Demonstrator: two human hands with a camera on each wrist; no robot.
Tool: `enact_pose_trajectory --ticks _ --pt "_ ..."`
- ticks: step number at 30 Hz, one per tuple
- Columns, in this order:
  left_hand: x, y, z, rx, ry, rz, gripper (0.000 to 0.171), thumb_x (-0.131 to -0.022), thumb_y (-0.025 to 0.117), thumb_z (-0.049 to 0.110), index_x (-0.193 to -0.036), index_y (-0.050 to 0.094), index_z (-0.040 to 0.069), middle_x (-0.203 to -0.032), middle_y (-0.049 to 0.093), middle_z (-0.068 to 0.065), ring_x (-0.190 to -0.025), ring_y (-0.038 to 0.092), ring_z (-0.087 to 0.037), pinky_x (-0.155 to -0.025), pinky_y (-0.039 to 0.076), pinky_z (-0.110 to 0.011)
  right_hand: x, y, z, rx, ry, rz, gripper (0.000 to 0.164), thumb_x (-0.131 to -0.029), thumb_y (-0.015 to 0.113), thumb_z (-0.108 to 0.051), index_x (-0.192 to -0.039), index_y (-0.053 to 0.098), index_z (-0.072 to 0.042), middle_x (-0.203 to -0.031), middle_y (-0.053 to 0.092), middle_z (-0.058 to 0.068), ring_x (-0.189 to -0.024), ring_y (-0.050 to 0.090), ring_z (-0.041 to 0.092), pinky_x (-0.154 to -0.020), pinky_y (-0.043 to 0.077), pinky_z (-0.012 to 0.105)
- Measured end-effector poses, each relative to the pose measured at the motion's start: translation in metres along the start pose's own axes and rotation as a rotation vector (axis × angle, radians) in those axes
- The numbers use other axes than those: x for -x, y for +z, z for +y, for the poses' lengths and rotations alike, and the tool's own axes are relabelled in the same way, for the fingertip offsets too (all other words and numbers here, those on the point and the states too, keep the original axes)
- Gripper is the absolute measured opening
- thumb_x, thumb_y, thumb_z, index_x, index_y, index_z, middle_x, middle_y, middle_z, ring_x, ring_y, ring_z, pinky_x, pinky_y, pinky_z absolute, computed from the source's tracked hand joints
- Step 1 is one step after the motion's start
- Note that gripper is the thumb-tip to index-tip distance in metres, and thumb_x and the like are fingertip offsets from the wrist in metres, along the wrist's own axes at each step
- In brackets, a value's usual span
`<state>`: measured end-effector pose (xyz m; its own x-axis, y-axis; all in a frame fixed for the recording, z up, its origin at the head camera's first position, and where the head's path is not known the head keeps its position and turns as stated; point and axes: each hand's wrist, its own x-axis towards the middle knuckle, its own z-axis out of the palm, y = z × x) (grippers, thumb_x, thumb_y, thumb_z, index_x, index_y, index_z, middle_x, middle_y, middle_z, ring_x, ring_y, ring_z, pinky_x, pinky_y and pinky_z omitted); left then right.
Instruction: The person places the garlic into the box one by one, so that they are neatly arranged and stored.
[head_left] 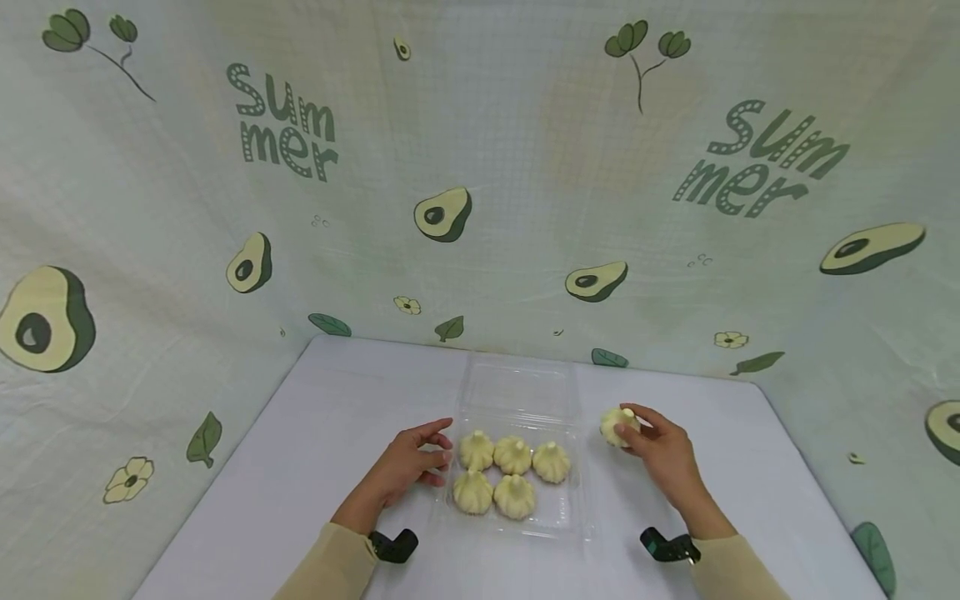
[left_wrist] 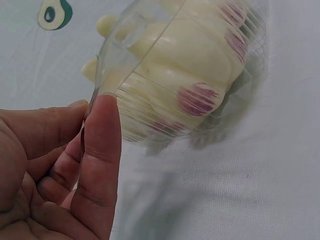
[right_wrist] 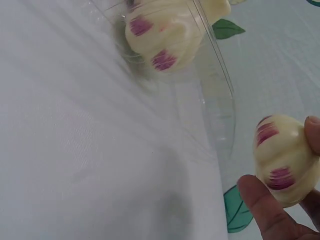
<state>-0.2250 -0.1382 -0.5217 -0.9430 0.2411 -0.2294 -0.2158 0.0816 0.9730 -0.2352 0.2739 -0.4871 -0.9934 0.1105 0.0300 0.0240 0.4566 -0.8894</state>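
Note:
My right hand (head_left: 665, 457) holds a pale garlic bulb (head_left: 617, 428) above the table, to the right of a clear plastic box (head_left: 553, 510). In the right wrist view, purple streaks mark this bulb (right_wrist: 280, 150), and fingers and thumb lie around it. The box stands with its lid (head_left: 519, 390) folded back toward the wall. Inside it sit several garlic bulbs (head_left: 513, 456) in two rows, with a bare spot at the front right. At the box's left edge is my left hand (head_left: 408, 462), and the left wrist view shows its thumb and a finger pinching the thin plastic rim (left_wrist: 95, 95).
The white table (head_left: 360, 392) carries the box near its middle. Behind and along both sides hangs a pale cloth (head_left: 510, 125) printed with avocados, leaves and lettering. Each wrist wears a small black device (head_left: 395, 546).

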Motion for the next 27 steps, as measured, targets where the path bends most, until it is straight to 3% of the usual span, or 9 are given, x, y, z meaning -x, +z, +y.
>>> enact_pose_trajectory --ticks 5,7,9,14,16,21,27 --pt "0.000 0.000 0.000 0.003 -0.003 -0.004 0.066 -0.097 0.070 -0.001 -0.159 0.047 0.006 -0.121 0.058 -0.014 -0.087 0.065 -0.018 -0.067 0.063 -0.032 0.005 0.002 -0.005 0.014 -0.054 -0.012 0.044 -0.101 0.074 -0.021 -0.141 0.065 -0.003 -0.148 0.052 0.021 -0.130 0.060 0.042 -0.081 0.062 0.019" --pt "0.000 -0.001 0.000 0.004 -0.003 -0.005 0.066 -0.098 0.070 -0.001 -0.159 0.047 0.007 -0.121 0.058 -0.014 -0.087 0.065 -0.018 -0.067 0.063 -0.032 0.007 0.003 -0.007 0.016 -0.070 -0.011 0.041 -0.103 0.072 -0.021 -0.139 0.066 -0.003 -0.147 0.052 0.020 -0.134 0.056 0.046 -0.082 0.061 0.018" --pt "0.000 -0.001 0.000 0.005 -0.003 -0.005 0.066 -0.098 0.070 -0.001 -0.159 0.046 0.007 -0.121 0.058 -0.014 -0.087 0.065 -0.018 -0.067 0.063 -0.032 0.010 0.004 -0.010 0.022 -0.080 -0.010 0.039 -0.103 0.071 -0.021 -0.137 0.068 -0.003 -0.144 0.058 0.020 -0.130 0.060 0.041 -0.082 0.061 0.019" --pt "0.000 -0.001 0.000 0.008 0.004 -0.007 0.066 -0.098 0.069 -0.002 -0.159 0.046 0.006 -0.121 0.058 -0.015 -0.087 0.065 -0.018 -0.067 0.063 -0.032 0.020 0.007 -0.019 0.051 -0.113 -0.032 0.034 -0.101 0.074 -0.021 -0.132 0.072 -0.007 -0.137 0.067 0.016 -0.113 0.065 0.010 -0.082 0.061 0.019" --pt "0.000 -0.001 0.000 0.010 0.003 -0.005 0.066 -0.098 0.069 -0.002 -0.159 0.046 0.006 -0.121 0.058 -0.015 -0.087 0.065 -0.018 -0.067 0.063 -0.032 0.025 0.008 -0.023 0.088 -0.139 -0.029 0.032 -0.099 0.076 -0.021 -0.129 0.075 -0.009 -0.135 0.069 0.013 -0.113 0.065 0.009 -0.085 0.061 0.023" --pt "-0.001 -0.001 -0.001 0.010 0.000 -0.002 0.066 -0.098 0.069 -0.002 -0.159 0.047 0.006 -0.120 0.058 -0.014 -0.086 0.065 -0.018 -0.066 0.063 -0.031 0.039 0.016 -0.034 0.151 -0.197 -0.026 0.027 -0.096 0.079 -0.021 -0.123 0.077 -0.014 -0.130 0.072 0.010 -0.120 0.067 0.029 -0.093 0.061 0.040" --pt "0.000 -0.001 0.000 0.018 0.004 -0.004 0.066 -0.097 0.070 -0.002 -0.159 0.046 0.006 -0.120 0.057 -0.014 -0.087 0.064 -0.017 -0.067 0.063 -0.032 0.057 0.032 -0.038 0.119 -0.306 -0.063 0.028 -0.090 0.083 -0.010 -0.117 0.078 -0.016 -0.121 0.074 0.004 -0.110 0.067 0.008 -0.082 0.063 0.025"
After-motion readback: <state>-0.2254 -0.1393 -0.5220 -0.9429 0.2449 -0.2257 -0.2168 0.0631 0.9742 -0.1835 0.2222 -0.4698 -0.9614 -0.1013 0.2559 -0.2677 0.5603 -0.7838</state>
